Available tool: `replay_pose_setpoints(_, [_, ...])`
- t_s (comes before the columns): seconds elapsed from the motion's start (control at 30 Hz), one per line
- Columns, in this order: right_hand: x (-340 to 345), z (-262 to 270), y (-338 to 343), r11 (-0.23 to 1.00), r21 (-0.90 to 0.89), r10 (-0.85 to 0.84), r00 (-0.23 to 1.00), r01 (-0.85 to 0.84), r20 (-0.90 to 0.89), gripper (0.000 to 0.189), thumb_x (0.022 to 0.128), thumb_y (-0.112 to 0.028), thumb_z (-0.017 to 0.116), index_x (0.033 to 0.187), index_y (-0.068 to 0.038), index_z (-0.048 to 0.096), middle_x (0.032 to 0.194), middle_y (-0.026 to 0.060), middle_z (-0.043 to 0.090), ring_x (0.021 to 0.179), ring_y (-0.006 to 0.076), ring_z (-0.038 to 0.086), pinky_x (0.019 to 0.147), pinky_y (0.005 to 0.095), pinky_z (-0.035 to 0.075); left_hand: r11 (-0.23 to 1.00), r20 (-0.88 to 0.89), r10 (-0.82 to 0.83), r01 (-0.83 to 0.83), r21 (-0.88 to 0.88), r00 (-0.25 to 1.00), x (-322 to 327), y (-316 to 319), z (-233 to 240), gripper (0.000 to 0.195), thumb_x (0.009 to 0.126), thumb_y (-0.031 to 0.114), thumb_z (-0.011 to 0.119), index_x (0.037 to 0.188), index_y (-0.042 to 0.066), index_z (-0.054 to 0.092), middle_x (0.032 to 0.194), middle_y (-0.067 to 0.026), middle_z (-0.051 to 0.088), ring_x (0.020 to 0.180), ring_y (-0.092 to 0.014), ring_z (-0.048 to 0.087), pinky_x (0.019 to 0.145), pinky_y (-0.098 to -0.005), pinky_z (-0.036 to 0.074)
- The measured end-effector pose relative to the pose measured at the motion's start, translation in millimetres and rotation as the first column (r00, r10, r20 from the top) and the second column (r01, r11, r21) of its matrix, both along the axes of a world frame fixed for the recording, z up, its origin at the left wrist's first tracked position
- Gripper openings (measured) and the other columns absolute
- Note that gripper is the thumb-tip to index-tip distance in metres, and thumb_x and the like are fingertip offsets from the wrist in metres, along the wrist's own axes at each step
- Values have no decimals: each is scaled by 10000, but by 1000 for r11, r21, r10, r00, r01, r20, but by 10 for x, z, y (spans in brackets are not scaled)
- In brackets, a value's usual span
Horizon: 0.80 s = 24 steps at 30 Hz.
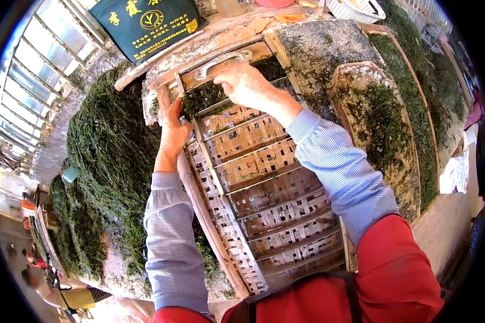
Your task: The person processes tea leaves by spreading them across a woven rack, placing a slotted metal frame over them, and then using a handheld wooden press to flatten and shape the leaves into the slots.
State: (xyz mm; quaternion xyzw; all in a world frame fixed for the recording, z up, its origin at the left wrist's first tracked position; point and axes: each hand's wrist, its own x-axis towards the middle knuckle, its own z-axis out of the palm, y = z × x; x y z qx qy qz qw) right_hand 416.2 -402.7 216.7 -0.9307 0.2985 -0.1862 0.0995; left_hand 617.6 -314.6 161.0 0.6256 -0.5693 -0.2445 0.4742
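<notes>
A long slatted wooden frame (222, 189) lies lengthwise before me over openwork woven strips (262, 171). At its far left corner my left hand (173, 131) grips the side rail, thumb on the inner side. My right hand (244, 87) is over the far end, fingers curled close against a curved metal handle (222, 64) on a wooden board (260, 50). Whether the fingers hold the handle or only touch it is unclear. Dark green stringy plant matter (204, 98) lies between the far slats, just below the hands.
A big heap of the same green strands (109, 121) hangs at the left. Boards covered with green growth (372, 117) lie at the right. Farther off are a dark green printed bag (145, 28), a white basket (357, 10) and a red tub (275, 3). A person (44, 288) is at the lower left.
</notes>
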Motion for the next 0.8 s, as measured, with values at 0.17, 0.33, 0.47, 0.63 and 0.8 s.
replay_pose_setpoints(0.17, [202, -406, 209, 986, -139, 76, 988, -94, -132, 368, 840, -284, 560, 1193, -179, 553, 1329, -11, 460, 1202, 222, 443, 1008, 467, 318, 978, 332, 44, -109, 180, 942, 278, -167, 103, 430, 670, -48, 540, 1098, -88, 556, 953, -122, 639, 853, -185, 604, 783, -272, 469])
replay_pose_setpoints(0.33, [238, -359, 187, 1000, 15, 26, 976, -24, -214, 362, 804, -279, 581, 1151, -178, 570, 1220, 23, 542, 1221, 243, 423, 994, 528, 278, 963, 397, -53, -58, 264, 916, -102, -532, 699, 133, 702, 25, 574, 786, -58, 635, 646, -49, 604, 508, -112, 534, 512, -241, 443])
replay_pose_setpoints(0.47, [313, -385, 223, 999, -23, 37, 983, -42, -180, 355, 791, -320, 591, 1125, -201, 584, 1141, 55, 580, 1186, 246, 452, 962, 532, 297, 954, 204, -281, 251, 162, 938, -436, -660, 898, 199, 762, 38, 620, 950, -22, 642, 824, -39, 638, 711, -89, 569, 648, -214, 455])
replay_pose_setpoints(0.63, [217, -436, 200, 999, -33, 14, 992, -18, -124, 350, 778, -344, 592, 1096, -196, 602, 1072, 41, 605, 1144, 233, 485, 925, 506, 327, 988, 177, 82, -57, -143, 981, -414, -597, 601, 195, 803, 82, 636, 964, -26, 657, 815, -53, 663, 722, -100, 612, 683, -225, 486])
replay_pose_setpoints(0.8, [261, -461, 247, 993, -116, -11, 997, 1, -81, 180, 710, -228, 622, 801, -78, 660, 912, 34, 635, 979, 196, 533, 858, 453, 330, 865, 483, 372, -108, -489, 793, -493, -292, -49, 255, 895, 188, 486, 958, -7, 637, 898, -168, 639, 846, -288, 606, 756, -344, 474])
